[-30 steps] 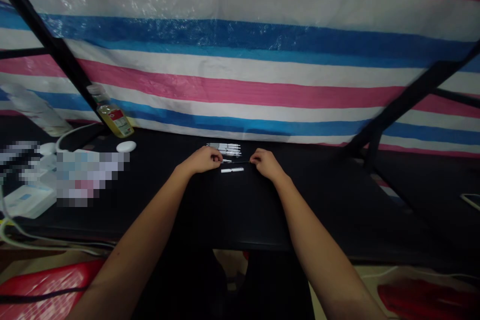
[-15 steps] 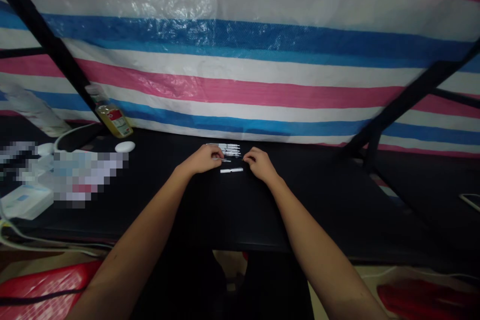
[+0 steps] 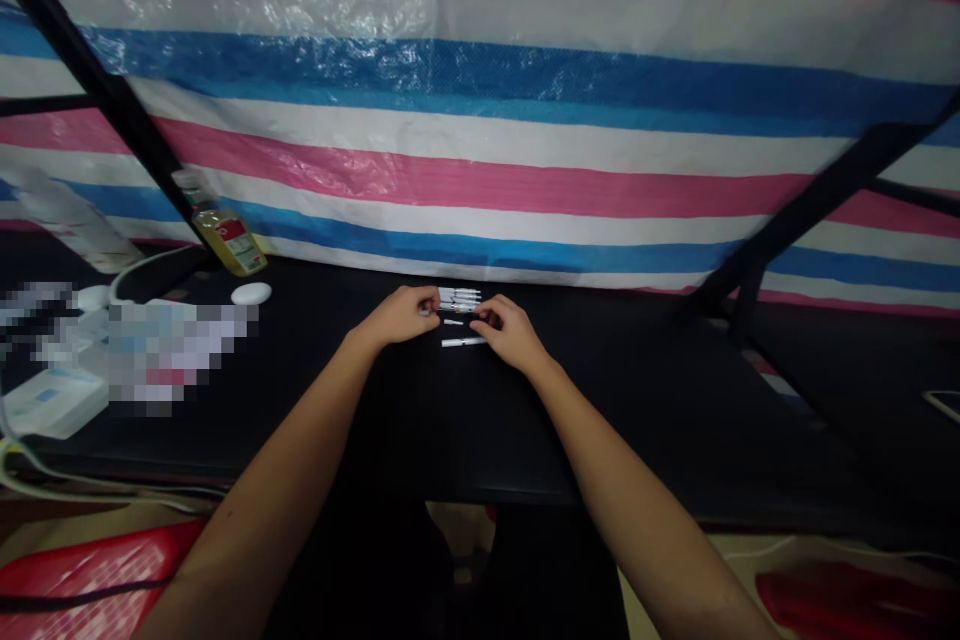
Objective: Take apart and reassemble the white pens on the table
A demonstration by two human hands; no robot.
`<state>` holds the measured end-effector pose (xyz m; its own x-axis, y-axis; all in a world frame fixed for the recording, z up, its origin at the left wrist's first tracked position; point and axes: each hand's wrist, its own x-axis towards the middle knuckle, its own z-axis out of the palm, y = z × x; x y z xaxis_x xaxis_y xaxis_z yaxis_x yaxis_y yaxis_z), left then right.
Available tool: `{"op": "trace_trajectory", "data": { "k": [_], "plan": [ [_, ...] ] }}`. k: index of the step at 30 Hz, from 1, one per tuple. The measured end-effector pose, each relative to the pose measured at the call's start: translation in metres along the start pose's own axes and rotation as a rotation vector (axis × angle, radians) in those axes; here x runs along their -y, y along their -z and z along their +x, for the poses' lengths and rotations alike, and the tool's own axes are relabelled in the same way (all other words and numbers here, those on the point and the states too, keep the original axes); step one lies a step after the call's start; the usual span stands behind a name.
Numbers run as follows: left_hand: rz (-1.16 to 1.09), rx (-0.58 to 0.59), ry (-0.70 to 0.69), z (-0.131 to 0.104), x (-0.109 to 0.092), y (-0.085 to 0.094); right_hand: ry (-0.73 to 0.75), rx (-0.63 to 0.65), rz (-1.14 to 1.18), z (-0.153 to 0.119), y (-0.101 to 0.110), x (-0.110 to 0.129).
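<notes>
Several slim white pens (image 3: 459, 296) lie side by side near the back of the black table. My left hand (image 3: 405, 313) is at their left end, fingers curled together around a small greyish piece that I cannot identify. Just right of its fingertips a short white pen part (image 3: 453, 322) rests on the table. My right hand (image 3: 511, 330) is at the right end of the row, its thumb and fingers bent inward; whatever they hold is too small and dark to name. Nearer to me lies a single white pen (image 3: 461, 342), its right end by the right hand.
A bottle of yellow liquid (image 3: 231, 238) leans near the black frame bar at left. A white oval object (image 3: 251, 293), a white box (image 3: 52, 402) and cables share that side. Behind the table hangs a striped sheet (image 3: 480, 180). A red plastic stool (image 3: 90, 575) stands below left.
My right hand has moved left, towards the pens. The left hand has drawn back slightly, and the short white pen part now shows apart from its fingertips.
</notes>
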<state>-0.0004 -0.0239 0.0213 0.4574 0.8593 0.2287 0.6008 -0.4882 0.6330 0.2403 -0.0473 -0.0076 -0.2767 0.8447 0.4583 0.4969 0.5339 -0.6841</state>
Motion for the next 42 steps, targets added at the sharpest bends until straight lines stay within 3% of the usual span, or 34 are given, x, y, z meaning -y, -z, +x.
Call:
{"op": "trace_trajectory", "data": {
  "k": [6,10,18,24,42],
  "plan": [
    [-0.045,-0.013,0.054,-0.003,0.013,0.008,0.080,0.261,-0.109,-0.003,0.004,0.000],
    [-0.050,0.016,0.062,-0.002,0.017,0.006,0.058,0.331,-0.085,-0.002,0.010,-0.003],
    [-0.072,-0.013,0.121,-0.007,0.029,0.024,-0.102,0.174,-0.111,-0.002,0.043,-0.031],
    [-0.095,0.020,0.244,-0.013,0.038,0.035,-0.054,0.141,-0.126,-0.001,0.030,-0.031],
    [-0.101,0.076,0.243,-0.011,0.032,0.029,-0.034,0.150,-0.096,0.001,0.019,-0.030]
  ]
}}
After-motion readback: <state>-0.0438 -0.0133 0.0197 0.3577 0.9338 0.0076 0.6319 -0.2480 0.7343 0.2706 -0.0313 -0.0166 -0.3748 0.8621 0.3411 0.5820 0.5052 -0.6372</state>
